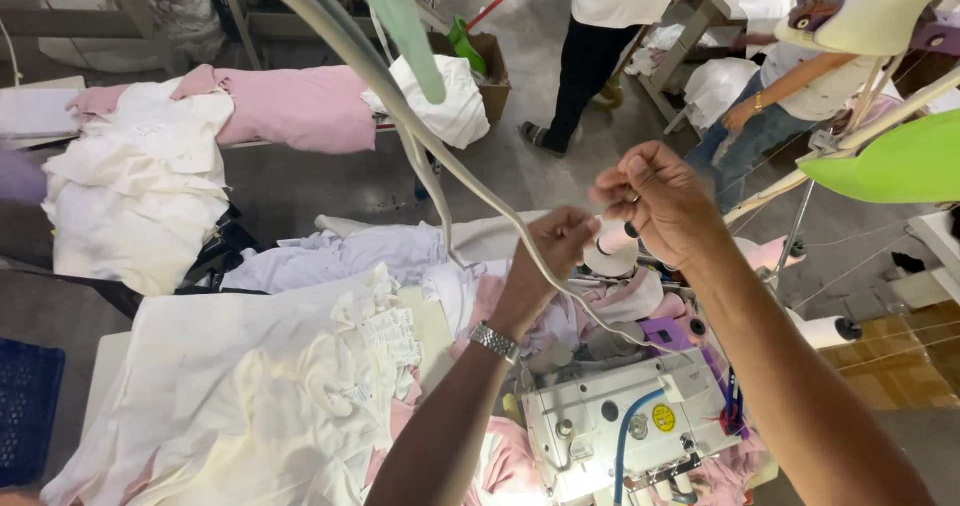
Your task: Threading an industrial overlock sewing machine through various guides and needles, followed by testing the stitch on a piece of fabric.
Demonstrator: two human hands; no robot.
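My left hand point(556, 248), with a metal watch on its wrist, is raised above the sewing machine point(625, 426) with fingers closed, apparently pinching fine thread. My right hand point(655, 198) is held up just to its right, fingertips pinched on a thin thread that is barely visible. Thread cones point(610, 258) stand behind the machine, below both hands. A grey cable point(440, 156) hangs across in front of my left hand.
Piles of white and pink fabric point(250, 396) cover the table at left. More white cloth point(140, 186) lies on another bench. Two people point(610, 26) stand at the back by tables. A green lamp shade point(890, 161) sits at right.
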